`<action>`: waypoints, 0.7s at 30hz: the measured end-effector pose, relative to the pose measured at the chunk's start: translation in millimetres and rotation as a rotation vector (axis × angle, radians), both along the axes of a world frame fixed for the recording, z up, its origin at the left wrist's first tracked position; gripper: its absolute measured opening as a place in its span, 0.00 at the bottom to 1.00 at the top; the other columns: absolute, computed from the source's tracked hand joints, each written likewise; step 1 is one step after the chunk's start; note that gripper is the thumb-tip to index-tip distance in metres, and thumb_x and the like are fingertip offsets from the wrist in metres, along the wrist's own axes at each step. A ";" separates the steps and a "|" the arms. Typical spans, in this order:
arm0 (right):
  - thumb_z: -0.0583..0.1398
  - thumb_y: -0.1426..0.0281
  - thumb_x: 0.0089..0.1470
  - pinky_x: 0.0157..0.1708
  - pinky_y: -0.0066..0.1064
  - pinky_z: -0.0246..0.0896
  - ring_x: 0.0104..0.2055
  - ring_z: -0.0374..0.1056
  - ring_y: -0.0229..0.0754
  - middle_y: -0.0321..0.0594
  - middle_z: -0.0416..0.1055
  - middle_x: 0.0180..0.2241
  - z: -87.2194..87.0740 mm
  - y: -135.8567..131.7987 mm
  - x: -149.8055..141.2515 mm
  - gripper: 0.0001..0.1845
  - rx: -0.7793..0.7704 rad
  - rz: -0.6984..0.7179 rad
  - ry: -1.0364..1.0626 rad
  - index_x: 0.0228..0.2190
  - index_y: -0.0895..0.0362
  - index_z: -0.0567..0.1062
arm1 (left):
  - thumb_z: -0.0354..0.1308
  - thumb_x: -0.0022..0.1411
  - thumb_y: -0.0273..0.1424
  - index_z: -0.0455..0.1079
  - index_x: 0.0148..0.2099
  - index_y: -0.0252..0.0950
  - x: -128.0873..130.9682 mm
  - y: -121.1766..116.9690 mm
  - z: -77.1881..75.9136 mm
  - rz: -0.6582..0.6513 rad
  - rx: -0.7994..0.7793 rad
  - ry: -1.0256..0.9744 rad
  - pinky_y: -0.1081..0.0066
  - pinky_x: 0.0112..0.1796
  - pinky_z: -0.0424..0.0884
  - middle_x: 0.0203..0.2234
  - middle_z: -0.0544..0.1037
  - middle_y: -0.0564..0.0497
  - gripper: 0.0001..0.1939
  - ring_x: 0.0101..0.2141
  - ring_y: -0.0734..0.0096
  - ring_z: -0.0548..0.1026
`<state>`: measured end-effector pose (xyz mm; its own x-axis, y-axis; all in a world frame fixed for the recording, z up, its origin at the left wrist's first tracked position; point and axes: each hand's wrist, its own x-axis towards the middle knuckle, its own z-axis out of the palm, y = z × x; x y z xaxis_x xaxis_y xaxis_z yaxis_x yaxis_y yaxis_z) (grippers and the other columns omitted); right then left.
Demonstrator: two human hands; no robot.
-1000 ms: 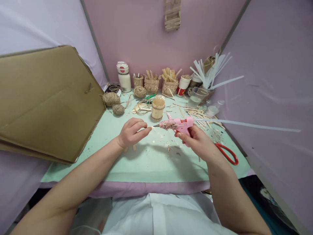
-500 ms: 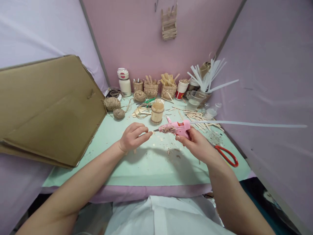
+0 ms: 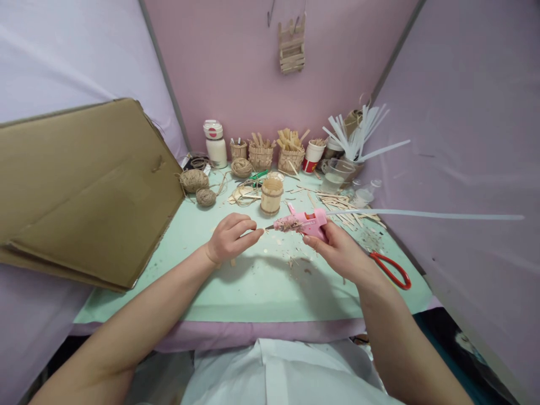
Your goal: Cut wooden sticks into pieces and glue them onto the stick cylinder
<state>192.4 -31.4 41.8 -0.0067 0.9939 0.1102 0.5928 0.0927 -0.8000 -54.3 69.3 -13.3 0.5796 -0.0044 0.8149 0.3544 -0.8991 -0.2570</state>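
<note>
My right hand [image 3: 335, 247] is wrapped round the handle of a pink hot glue gun [image 3: 310, 223], its nozzle pointing left. Dried, stringy residue coats the front of the gun, and a long translucent glue stick [image 3: 422, 213] sticks far out of its back. Close to the nozzle tip, my left hand [image 3: 231, 237] pinches thumb and fingers together on something too small to make out. Just beyond the gun stands a small wooden bucket [image 3: 271, 197] with twine bands near its top and base.
Red-handled pliers or cutters [image 3: 392, 271] lie at the right. Thin wooden sticks [image 3: 337, 202] are scattered behind the gun. Twine balls [image 3: 194, 180] sit near a large cardboard sheet [image 3: 88, 191] on the left. Stick-filled baskets [image 3: 291, 159] and a white jar [image 3: 216, 151] line the back wall.
The whole scene has shifted slightly down in the picture as my head tilted up. Both hands keep nearly the same pose, with the nozzle still at the left fingertips.
</note>
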 end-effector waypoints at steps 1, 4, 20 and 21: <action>0.57 0.65 0.52 0.32 0.32 0.59 0.33 0.65 0.43 0.37 0.69 0.30 -0.4 0.1 0.2 0.10 0.000 0.002 0.006 0.37 0.55 0.69 | 0.60 0.54 0.27 0.69 0.41 0.40 0.3 -0.2 0.3 0.002 0.004 -0.002 0.69 0.34 0.67 0.28 0.74 0.50 0.10 0.35 0.70 0.70; 0.57 0.65 0.51 0.32 0.32 0.59 0.33 0.65 0.43 0.36 0.69 0.30 -1.3 0.0 0.5 0.09 0.001 0.006 0.031 0.35 0.54 0.70 | 0.61 0.53 0.26 0.69 0.40 0.39 1.0 -0.5 0.8 -0.001 0.021 0.002 0.69 0.34 0.67 0.28 0.74 0.50 0.10 0.35 0.70 0.70; 0.56 0.65 0.53 0.32 0.32 0.59 0.32 0.64 0.43 0.36 0.67 0.30 -0.9 -0.3 0.5 0.10 0.022 0.019 -0.034 0.38 0.54 0.68 | 0.59 0.55 0.26 0.68 0.40 0.41 1.1 0.4 -1.6 0.019 0.020 0.029 0.69 0.34 0.67 0.28 0.74 0.51 0.09 0.34 0.70 0.71; 0.56 0.66 0.53 0.32 0.32 0.59 0.32 0.64 0.43 0.36 0.68 0.30 -0.8 -0.3 0.4 0.10 0.026 0.019 -0.034 0.38 0.54 0.69 | 0.59 0.55 0.26 0.68 0.40 0.41 1.2 0.3 -1.4 0.021 0.021 0.029 0.69 0.34 0.67 0.28 0.74 0.51 0.09 0.34 0.70 0.71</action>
<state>192.8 -31.7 41.0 -0.0299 0.9904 0.1352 0.6174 0.1247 -0.7767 -53.1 69.6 -14.8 0.6031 -0.0092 0.7976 0.3650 -0.8859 -0.2862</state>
